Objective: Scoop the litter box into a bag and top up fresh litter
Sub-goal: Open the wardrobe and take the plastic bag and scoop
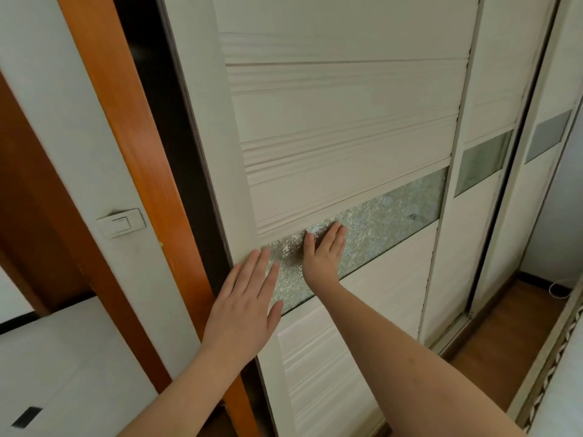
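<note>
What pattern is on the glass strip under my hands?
Frosted silvery floral pattern on the glass strip, head view.

A white sliding wardrobe door [340, 127] carries a patterned glass strip [391, 216]. A dark gap [176, 127] shows at its left edge. An orange wood frame [126, 146] borders it. A wall switch [121, 223] sits left of the frame.

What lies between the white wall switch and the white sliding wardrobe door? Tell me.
In the head view, between the white wall switch and the white sliding wardrobe door run an orange-brown wooden frame post and a dark open gap.
</note>
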{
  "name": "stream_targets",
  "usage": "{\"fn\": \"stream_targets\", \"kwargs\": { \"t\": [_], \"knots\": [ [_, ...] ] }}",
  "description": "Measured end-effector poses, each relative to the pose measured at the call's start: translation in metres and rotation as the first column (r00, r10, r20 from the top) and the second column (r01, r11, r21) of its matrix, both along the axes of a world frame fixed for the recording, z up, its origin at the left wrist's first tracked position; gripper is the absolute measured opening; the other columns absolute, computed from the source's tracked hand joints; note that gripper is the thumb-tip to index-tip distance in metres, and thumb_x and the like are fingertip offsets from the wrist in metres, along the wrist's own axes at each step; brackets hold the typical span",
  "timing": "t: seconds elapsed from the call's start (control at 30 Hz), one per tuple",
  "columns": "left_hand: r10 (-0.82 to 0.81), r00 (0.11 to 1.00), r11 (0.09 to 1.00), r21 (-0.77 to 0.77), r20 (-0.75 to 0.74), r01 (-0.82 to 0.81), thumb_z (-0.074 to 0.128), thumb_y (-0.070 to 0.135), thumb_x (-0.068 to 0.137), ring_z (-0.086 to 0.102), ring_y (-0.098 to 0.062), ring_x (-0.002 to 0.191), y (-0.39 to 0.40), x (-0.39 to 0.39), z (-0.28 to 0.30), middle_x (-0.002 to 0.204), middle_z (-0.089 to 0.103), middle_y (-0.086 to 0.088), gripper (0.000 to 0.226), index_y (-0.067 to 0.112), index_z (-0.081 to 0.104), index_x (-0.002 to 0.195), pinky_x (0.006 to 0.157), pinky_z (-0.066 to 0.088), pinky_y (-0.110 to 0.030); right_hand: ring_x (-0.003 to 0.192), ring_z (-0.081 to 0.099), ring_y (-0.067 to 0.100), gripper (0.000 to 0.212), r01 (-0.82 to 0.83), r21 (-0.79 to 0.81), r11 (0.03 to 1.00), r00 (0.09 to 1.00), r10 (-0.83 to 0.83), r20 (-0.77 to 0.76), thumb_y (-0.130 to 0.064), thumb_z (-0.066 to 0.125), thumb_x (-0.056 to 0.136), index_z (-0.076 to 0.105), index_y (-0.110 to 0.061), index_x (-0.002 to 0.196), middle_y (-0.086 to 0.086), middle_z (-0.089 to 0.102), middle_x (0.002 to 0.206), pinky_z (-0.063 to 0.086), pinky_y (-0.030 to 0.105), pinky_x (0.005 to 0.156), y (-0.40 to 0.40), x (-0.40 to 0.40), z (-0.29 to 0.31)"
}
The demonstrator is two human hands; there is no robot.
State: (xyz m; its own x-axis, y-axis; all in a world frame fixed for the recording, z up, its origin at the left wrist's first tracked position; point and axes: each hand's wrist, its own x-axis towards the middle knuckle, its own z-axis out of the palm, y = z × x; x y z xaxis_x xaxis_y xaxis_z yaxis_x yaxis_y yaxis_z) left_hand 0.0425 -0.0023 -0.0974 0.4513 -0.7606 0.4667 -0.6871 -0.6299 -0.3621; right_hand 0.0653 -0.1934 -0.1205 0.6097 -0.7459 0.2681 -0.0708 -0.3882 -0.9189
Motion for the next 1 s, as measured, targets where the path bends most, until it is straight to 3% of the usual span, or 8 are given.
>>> {"fn": "stream_targets", "kwargs": {
  "t": [0.23, 0.3, 0.47, 0.67, 0.77, 0.83, 0.93, 1.0],
  "knots": [
    [0.016, 1.0, 1.0, -0.015, -0.024, -0.016, 0.02, 0.049, 0.1, 0.007, -0.028, 0.151, -0.003, -0.007, 0.001, 0.163, 0.011, -0.014, 0.065, 0.013, 0.028, 0.153, 0.119, 0.023, -0.048, 0.149, 0.007, 0.021, 0.079, 0.007, -0.063, 0.998, 0.951, -0.026, -0.307, -0.067, 0.018, 0.093, -0.011, -0.024, 0.153, -0.001, -0.012, 0.161, 0.002, 0.045, 0.119, -0.039, -0.018, 0.026],
    [0.028, 0.999, 0.999, -0.029, -0.036, -0.03, 0.018, 0.051, 0.101, 0.007, -0.029, 0.151, -0.004, -0.009, 0.002, 0.163, 0.011, -0.014, 0.064, 0.014, 0.028, 0.153, 0.119, 0.023, -0.048, 0.149, 0.004, 0.019, 0.078, 0.003, -0.079, 0.997, 0.966, -0.023, -0.258, -0.065, 0.022, 0.094, -0.006, -0.024, 0.154, -0.001, -0.008, 0.162, 0.001, 0.043, 0.12, -0.04, -0.028, 0.038],
    [0.092, 0.993, 0.992, -0.08, -0.075, -0.098, 0.018, 0.057, 0.1, 0.009, -0.032, 0.15, -0.008, -0.015, 0.005, 0.163, 0.008, -0.017, 0.069, 0.015, 0.024, 0.154, 0.119, 0.021, -0.046, 0.148, 0.008, 0.014, 0.071, -0.021, -0.316, 0.949, 0.999, 0.035, 0.04, -0.055, 0.033, 0.098, 0.004, -0.024, 0.155, -0.006, 0.001, 0.162, 0.007, 0.039, 0.12, -0.002, -0.044, 0.078],
    [0.129, 0.977, 0.981, -0.123, -0.17, -0.151, 0.016, 0.063, 0.097, 0.006, -0.033, 0.149, -0.011, -0.016, 0.006, 0.162, 0.006, -0.019, 0.076, 0.016, 0.015, 0.156, 0.116, 0.018, -0.046, 0.148, 0.009, 0.013, 0.075, -0.02, -0.632, 0.775, 0.975, 0.155, 0.158, -0.056, 0.039, 0.096, 0.01, -0.019, 0.154, -0.001, 0.011, 0.161, 0.013, 0.032, 0.119, 0.049, -0.047, 0.124],
    [0.067, 0.965, 0.992, -0.091, -0.253, -0.092, -0.012, 0.069, 0.084, -0.021, -0.029, 0.146, -0.012, -0.013, 0.006, 0.159, -0.026, -0.014, 0.081, 0.023, -0.028, 0.149, 0.116, -0.004, -0.04, 0.148, 0.013, 0.017, 0.082, 0.022, -0.677, 0.736, 0.989, 0.081, 0.12, -0.062, 0.038, 0.093, 0.007, -0.017, 0.154, 0.002, 0.011, 0.162, 0.017, 0.035, 0.119, 0.063, -0.038, 0.131],
    [0.047, 0.953, 0.993, -0.089, -0.298, -0.077, -0.016, 0.071, 0.081, -0.029, -0.027, 0.143, -0.013, -0.015, 0.008, 0.153, -0.039, -0.011, 0.079, 0.026, -0.043, 0.139, 0.115, -0.011, -0.037, 0.148, 0.014, 0.019, 0.086, 0.032, -0.694, 0.72, 0.996, 0.037, 0.084, -0.063, 0.04, 0.092, 0.003, -0.016, 0.154, 0.004, 0.009, 0.162, 0.017, 0.035, 0.118, 0.066, -0.032, 0.13],
    [0.02, 0.959, 0.992, -0.111, -0.284, -0.054, 0.004, 0.071, 0.092, -0.024, -0.028, 0.145, -0.014, -0.007, -0.003, 0.154, -0.039, -0.012, 0.081, 0.024, -0.031, 0.148, 0.114, -0.007, -0.038, 0.147, 0.019, 0.02, 0.086, 0.094, -0.764, 0.638, 0.996, -0.057, 0.076, -0.062, 0.042, 0.093, 0.002, -0.016, 0.154, 0.004, 0.01, 0.162, 0.019, 0.035, 0.118, 0.062, -0.028, 0.124],
    [-0.003, 0.975, 0.989, -0.147, -0.222, -0.031, 0.019, 0.069, 0.095, 0.003, -0.033, 0.148, -0.015, 0.001, -0.01, 0.162, -0.013, -0.017, 0.082, 0.019, 0.0, 0.157, 0.114, 0.011, -0.043, 0.146, 0.021, 0.019, 0.086, 0.112, -0.793, 0.599, 0.994, -0.084, 0.077, -0.064, 0.04, 0.093, 0.005, -0.015, 0.154, 0.004, 0.013, 0.161, 0.019, 0.035, 0.118, 0.057, -0.026, 0.122]
  ]
}}
